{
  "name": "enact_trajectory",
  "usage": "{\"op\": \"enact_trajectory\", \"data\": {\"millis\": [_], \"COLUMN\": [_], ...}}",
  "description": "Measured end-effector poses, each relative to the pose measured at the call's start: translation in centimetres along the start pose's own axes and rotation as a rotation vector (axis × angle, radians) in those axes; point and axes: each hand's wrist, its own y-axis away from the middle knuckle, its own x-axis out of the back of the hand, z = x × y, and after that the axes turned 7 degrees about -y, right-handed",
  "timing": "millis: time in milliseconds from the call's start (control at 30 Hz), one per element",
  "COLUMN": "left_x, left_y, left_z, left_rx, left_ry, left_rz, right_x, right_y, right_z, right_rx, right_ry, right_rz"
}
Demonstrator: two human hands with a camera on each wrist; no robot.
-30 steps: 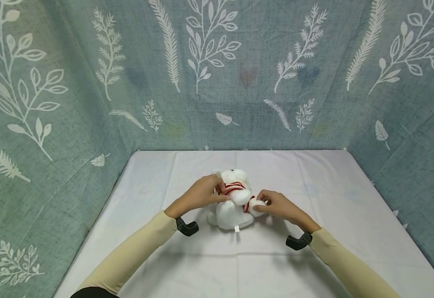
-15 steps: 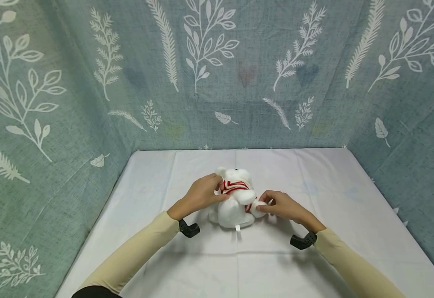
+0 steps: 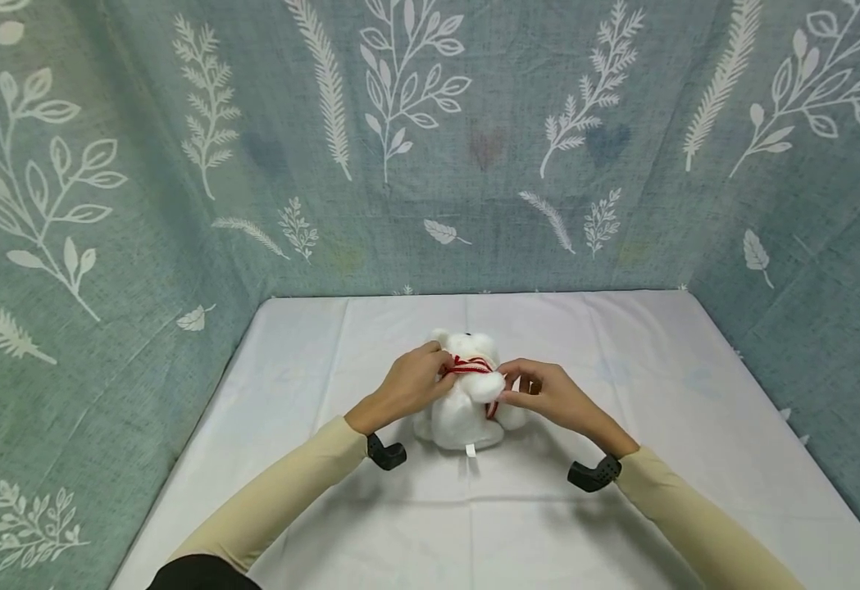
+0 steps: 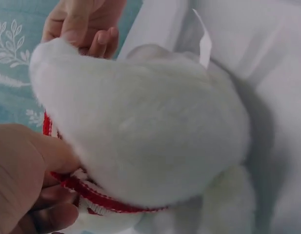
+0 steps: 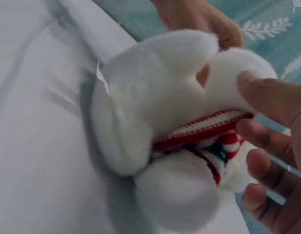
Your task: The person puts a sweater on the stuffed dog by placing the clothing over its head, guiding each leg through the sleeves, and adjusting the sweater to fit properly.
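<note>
A white plush teddy bear sits on the table with its back towards me, a small white tag at its bottom. Around its upper body lies a red-and-white knitted garment, with some navy blue showing in the right wrist view. My left hand pinches the garment's red edge at the bear's left side. On the other side, my right hand holds the bear's arm, thumb on the white fur and fingers beside the garment. The bear's front is hidden in the head view.
A white cloth covers the table. Blue-green curtains with white leaf prints stand at the back and both sides. Each wrist carries a black camera mount.
My right hand has moved up from the bear's lower right limb to its arm. The left hand has shifted slightly right along the garment. The bear now sits a little straighter.
</note>
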Motion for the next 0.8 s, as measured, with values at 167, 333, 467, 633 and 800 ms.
{"op": "enact_trajectory", "data": {"millis": [167,333,467,633,800], "left_x": [-0.1,0.1,0.7,1.6,2.0], "left_y": [-0.4,-0.6,-0.7,-0.8,-0.6], "left_z": [0.0,0.0,0.1,0.3,0.5], "left_rx": [0.037,0.043,0.013,-0.023,-0.072], "left_ry": [0.078,0.176,0.234,0.238,0.172], "left_rz": [-0.031,-0.052,-0.021,0.035,0.033], "right_x": [-1.3,-2.5,-3.5,-4.6,-5.4], "right_y": [-0.8,-1.8,-2.5,-3.2,-3.9], "right_z": [-0.3,-1.0,-1.5,-2.0,-2.0], "right_rx": [0.018,-0.031,-0.089,-0.112,-0.166], "right_ry": [-0.039,-0.010,0.018,0.111,0.167], "right_rz": [0.062,0.151,0.219,0.254,0.302]}}
